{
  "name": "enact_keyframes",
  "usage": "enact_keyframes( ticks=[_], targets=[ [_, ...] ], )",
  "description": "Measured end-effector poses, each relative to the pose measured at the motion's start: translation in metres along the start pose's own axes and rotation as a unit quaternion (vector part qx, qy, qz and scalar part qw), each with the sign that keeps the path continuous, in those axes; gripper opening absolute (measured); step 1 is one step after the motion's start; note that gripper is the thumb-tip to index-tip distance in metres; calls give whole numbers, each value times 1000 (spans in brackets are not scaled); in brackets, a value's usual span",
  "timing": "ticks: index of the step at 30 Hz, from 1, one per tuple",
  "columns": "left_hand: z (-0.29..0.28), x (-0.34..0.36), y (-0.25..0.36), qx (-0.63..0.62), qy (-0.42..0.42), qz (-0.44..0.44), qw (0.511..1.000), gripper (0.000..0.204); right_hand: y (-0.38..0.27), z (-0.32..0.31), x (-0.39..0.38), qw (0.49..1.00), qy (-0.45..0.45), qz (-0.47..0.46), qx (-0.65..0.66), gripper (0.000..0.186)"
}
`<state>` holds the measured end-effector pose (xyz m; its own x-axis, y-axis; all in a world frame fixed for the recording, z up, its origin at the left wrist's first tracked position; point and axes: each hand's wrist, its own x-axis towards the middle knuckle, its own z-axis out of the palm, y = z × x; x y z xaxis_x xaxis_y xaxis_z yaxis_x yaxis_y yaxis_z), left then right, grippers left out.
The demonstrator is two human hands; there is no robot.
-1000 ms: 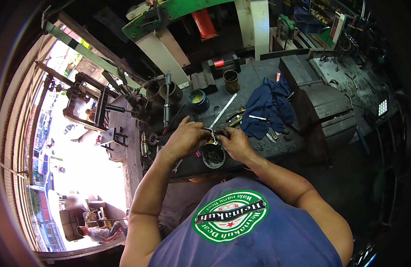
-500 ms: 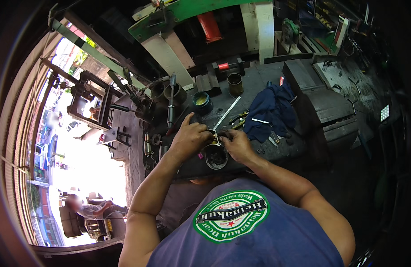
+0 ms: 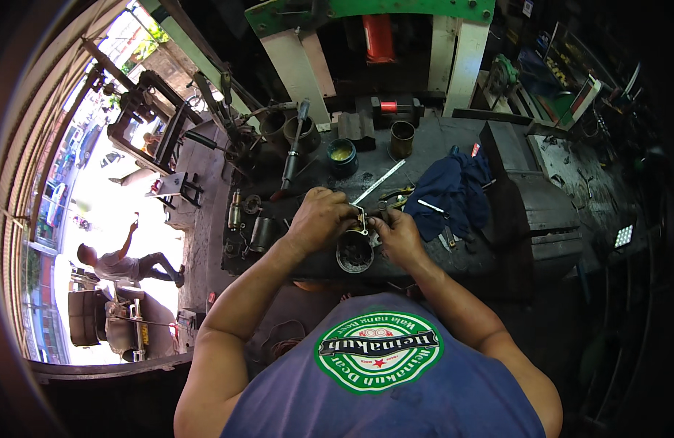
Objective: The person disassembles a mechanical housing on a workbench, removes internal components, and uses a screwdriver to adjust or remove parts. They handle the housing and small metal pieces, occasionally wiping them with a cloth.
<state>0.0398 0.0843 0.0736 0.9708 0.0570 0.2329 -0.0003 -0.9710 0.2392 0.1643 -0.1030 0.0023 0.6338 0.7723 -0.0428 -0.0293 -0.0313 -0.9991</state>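
Observation:
Between my two hands is a small metal bracket-like part with a pale, angled edge (image 3: 364, 212). My left hand (image 3: 321, 220) pinches it from the left, fingers bent over its top. The fingertips of my right hand (image 3: 400, 237) close on its right side, partly hiding it. Just below the part stands a round metal housing (image 3: 340, 257) with a dark inside, near the bench's front edge. A pale steel ruler (image 3: 381, 181) lies slanted beyond my hands. Beside it are pliers with yellow-and-black handles (image 3: 395, 195).
A dark blue cloth (image 3: 457, 186) lies right, with a white pen (image 3: 432, 206) on it. Behind stand a tin of yellowish grease (image 3: 342, 164) and a brown metal cylinder (image 3: 402, 139). Metal parts (image 3: 260, 233) sit left. A person (image 3: 125, 263) is outside at left.
My view has shifted, so the bench sits slightly further right. Both hands keep hold of the metal part. The person outside has changed pose and now raises an arm.

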Motion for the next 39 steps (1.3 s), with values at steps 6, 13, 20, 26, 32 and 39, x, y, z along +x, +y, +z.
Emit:
enact_keyframes(
  ticks=[6, 13, 20, 26, 32, 39],
  targets=[
    [10, -3, 2, -96, 49, -39, 993, 22, 1, -2, 0, 999, 5, 24, 33, 13],
    [4, -1, 5, -56, 29, -43, 997, 21, 13, -11, 12, 999, -34, 35, -19, 11],
    [7, 5, 4, -55, 25, -32, 998, 20, 11, -12, 13, 997, -51, -28, 41, 14],
    [6, 3, 2, -54, 26, -21, 998, 18, -6, -16, 12, 996, -64, 55, -10, 17],
    [9, 3, 4, -26, 43, -14, 999, 14, 21, -70, 19, 983, -39, 24, -178, 47],
    [-1, 5, 14, 18, 13, -32, 999, 15, 118, -126, -16, 838, -29, 12, -544, 38]
  ],
)
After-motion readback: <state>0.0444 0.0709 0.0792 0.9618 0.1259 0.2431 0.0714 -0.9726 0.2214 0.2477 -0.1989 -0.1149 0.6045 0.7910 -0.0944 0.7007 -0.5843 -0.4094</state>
